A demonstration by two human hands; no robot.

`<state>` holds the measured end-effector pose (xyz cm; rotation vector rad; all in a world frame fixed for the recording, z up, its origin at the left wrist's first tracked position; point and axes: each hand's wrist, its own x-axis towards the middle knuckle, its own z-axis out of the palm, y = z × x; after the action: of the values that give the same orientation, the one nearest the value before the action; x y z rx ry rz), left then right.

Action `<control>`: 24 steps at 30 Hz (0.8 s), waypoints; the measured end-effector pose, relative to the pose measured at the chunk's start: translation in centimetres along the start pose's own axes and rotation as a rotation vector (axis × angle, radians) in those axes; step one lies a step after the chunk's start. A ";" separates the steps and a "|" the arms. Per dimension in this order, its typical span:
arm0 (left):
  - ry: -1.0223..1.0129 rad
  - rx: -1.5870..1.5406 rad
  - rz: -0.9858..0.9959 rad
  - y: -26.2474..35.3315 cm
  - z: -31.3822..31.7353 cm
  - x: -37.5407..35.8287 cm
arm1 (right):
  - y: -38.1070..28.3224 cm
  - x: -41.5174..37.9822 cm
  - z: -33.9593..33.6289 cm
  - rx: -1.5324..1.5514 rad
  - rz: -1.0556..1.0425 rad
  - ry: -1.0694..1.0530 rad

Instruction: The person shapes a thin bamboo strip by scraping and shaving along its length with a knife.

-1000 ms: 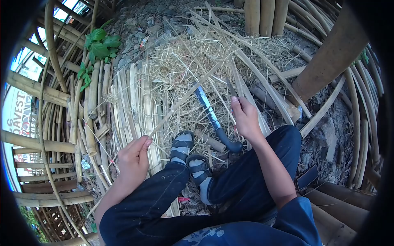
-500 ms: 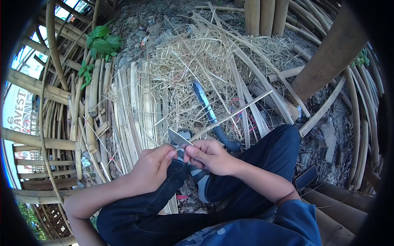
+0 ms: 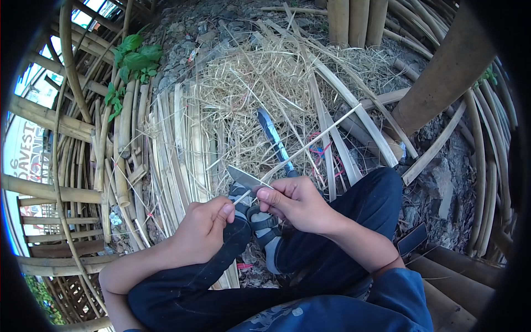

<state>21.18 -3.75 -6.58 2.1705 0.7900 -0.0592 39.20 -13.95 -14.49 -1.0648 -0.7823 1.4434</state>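
Shaving a thin bamboo strip (image 3: 310, 145) with a small knife (image 3: 243, 178) appears to be the step in hand, judged from how the two hands meet over the knees. The left hand (image 3: 202, 229) is closed, thumb and forefinger pinching the near end of the strip. The right hand (image 3: 296, 202) is closed too, gripping the knife, whose flat grey blade points left and far and lies against the strip just beyond the left thumb. The strip runs from that pinch up and to the right, its free far end reaching over the straw pile (image 3: 260, 83). A larger blade (image 3: 274, 141) with a dark handle lies untouched on the shavings just beyond the hands, its handle end hidden behind the right hand. Flat split slats (image 3: 182, 138) lie side by side to the left, with round poles (image 3: 44, 116) beyond them. The person sits with legs crossed, sandalled feet (image 3: 257, 218) directly beneath the work. Whether the edge has bitten into the strip cannot be told from this view. The next move, in my judgement, calls for a steady pull of the strip against the blade at a shallow angle, with the left thumb kept clear of the edge and the free end kept from snagging in the straw.
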 end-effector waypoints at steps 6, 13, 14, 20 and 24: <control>0.039 -0.022 -0.078 -0.1 -1.1 -0.5 | -1.8 0.3 -4.0 0.084 -0.045 0.185; -0.047 -0.114 -0.142 0.0 -0.9 0.0 | 0.9 0.1 1.0 -0.002 0.016 -0.128; -0.060 -0.130 -0.137 0.0 -0.8 0.0 | 0.8 -0.1 1.3 -0.023 -0.011 -0.101; -0.071 -0.137 -0.173 0.5 -1.1 0.0 | 0.3 -0.2 0.4 -0.057 -0.028 -0.027; -0.066 -0.154 -0.185 0.0 -1.4 -0.2 | -1.6 0.0 -1.8 -0.015 -0.016 0.102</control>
<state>20.71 -2.87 -5.59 1.9370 0.9244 -0.1587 41.50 -13.92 -13.72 -1.1317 -0.7279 1.3608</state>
